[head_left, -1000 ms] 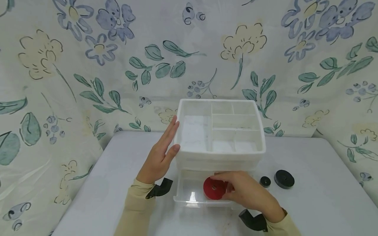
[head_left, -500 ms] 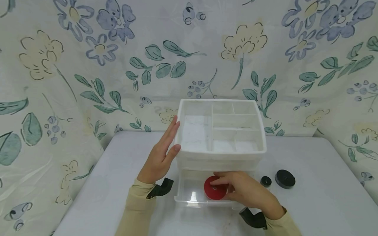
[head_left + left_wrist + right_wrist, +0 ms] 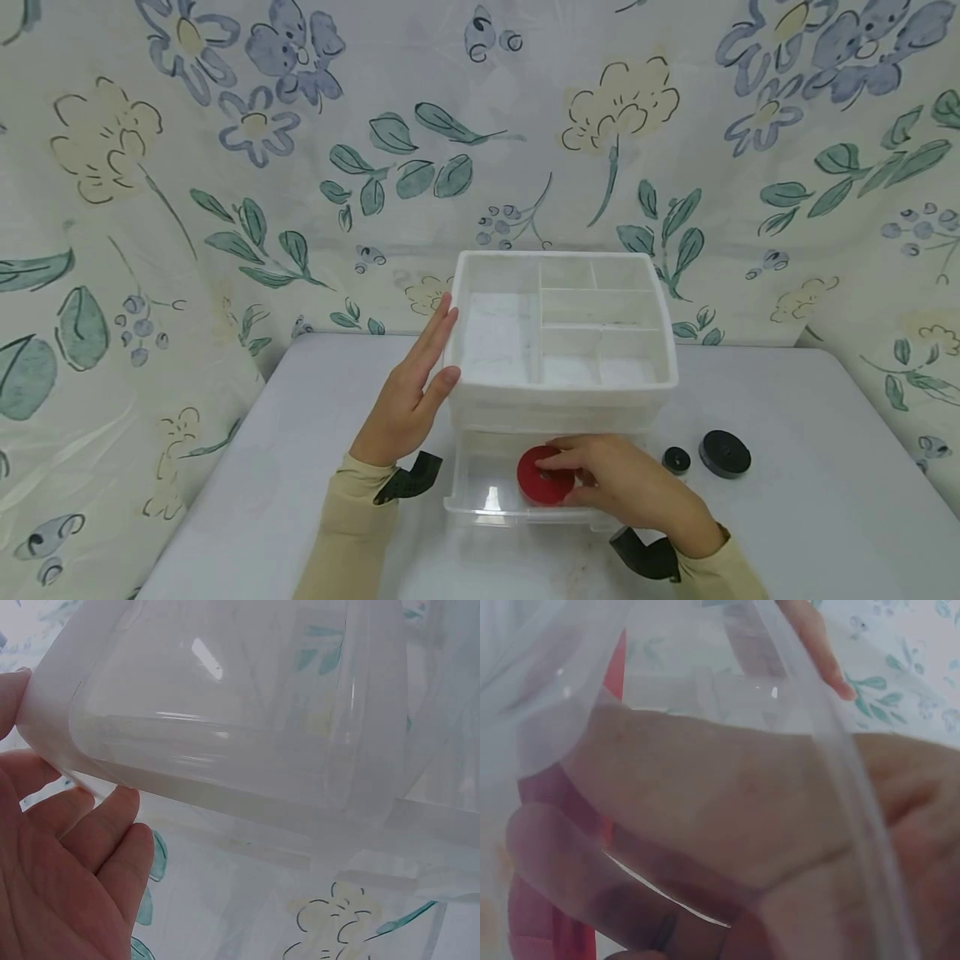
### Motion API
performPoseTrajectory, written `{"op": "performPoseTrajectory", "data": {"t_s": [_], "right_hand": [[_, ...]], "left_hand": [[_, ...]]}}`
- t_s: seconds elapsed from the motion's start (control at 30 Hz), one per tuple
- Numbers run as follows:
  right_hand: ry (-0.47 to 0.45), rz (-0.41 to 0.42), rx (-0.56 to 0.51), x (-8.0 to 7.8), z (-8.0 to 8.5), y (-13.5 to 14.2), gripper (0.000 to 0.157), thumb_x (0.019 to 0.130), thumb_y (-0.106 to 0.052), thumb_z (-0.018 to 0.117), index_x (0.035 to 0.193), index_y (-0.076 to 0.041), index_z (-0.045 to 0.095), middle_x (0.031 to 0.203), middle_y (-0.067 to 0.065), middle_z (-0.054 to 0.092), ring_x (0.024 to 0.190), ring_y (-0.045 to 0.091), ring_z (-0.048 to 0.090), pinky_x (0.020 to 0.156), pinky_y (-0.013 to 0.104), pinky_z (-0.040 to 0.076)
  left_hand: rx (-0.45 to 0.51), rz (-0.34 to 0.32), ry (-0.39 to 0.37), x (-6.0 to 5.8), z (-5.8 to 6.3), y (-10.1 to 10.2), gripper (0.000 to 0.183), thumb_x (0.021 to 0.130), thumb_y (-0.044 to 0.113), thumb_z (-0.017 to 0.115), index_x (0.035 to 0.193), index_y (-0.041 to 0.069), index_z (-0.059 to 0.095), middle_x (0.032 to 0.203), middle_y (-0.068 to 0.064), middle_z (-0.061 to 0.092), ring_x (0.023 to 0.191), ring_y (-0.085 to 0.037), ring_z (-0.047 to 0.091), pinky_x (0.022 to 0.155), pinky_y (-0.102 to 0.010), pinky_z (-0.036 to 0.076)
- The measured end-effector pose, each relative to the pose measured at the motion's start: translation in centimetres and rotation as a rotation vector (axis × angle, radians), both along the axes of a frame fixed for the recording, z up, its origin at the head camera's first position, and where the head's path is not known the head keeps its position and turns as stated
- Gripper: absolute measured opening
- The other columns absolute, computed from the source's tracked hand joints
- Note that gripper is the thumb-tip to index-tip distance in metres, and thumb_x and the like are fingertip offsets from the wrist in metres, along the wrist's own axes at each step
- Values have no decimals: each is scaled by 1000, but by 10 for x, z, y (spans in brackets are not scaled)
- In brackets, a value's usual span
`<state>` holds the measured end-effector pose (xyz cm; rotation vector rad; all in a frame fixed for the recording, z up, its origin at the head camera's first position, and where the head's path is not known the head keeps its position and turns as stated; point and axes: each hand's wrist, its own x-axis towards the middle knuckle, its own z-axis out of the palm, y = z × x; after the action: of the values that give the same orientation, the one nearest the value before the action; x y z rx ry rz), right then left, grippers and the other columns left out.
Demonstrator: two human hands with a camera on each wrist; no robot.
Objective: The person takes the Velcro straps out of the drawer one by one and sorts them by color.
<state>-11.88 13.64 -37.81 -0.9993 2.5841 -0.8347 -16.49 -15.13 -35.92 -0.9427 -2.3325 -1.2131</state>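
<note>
A red round disc (image 3: 545,476) with a small centre mark is in the pulled-out clear drawer (image 3: 480,479) of a white storage box (image 3: 562,398). My right hand (image 3: 626,483) grips the disc from its right side, one finger over its top face and the thumb at the near edge. In the right wrist view the fingers show through the clear drawer wall, with the red disc's side (image 3: 562,900) beside them. My left hand (image 3: 405,400) rests with straight fingers against the box's left side. The left wrist view shows those fingers (image 3: 112,825) along the box's lower edge.
A small black disc (image 3: 676,460) and a larger black disc (image 3: 725,454) lie on the white table (image 3: 795,500), right of the drawer. Several compartments divide the box's top tray (image 3: 540,337). Floral cloth (image 3: 525,125) hangs behind and at the sides.
A right-hand finger has shifted from the disc's far rim onto its top face. The disc has barely moved, and the left hand keeps its place on the box.
</note>
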Motion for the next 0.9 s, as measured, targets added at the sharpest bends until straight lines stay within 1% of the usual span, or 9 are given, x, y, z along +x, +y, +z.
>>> {"op": "performPoseTrajectory", "data": {"t_s": [0.2,0.3,0.57,0.73,0.9], "right_hand": [[25,-7,20,0,1,0,41,85,-10,80,126,-12,72,132,3,64,117,23,61,93,36,56],[17,-14,11,0,1,0,41,85,-12,80,126,-13,72,132,3,65,117,22,61,92,35,56],[-67,-23,-96,0,-1,4,38,87,-16,79,125,-11,73,127,5,67,114,23,63,88,28,56],[-93,-19,-143,2,1,5,39,88,-19,78,125,-9,72,127,6,68,112,22,64,87,26,56],[-123,-19,-184,4,3,8,40,90,-23,76,127,-7,71,128,9,67,111,24,64,84,22,56]], "left_hand": [[-1,3,1,-1,-1,0,63,109,41,41,162,13,21,169,-1,12,153,-22,18,122,-40,21],[-3,5,0,-1,-1,0,63,109,40,41,162,12,21,169,-2,12,153,-22,18,122,-41,21],[2,8,1,0,-1,0,62,109,37,43,162,12,21,169,-2,12,153,-22,18,121,-42,23],[5,17,10,0,-1,0,61,109,31,46,161,11,22,169,-3,13,153,-23,18,120,-43,23],[5,15,15,-1,-2,0,61,108,28,47,161,11,22,169,-3,13,153,-23,18,121,-40,22]]}}
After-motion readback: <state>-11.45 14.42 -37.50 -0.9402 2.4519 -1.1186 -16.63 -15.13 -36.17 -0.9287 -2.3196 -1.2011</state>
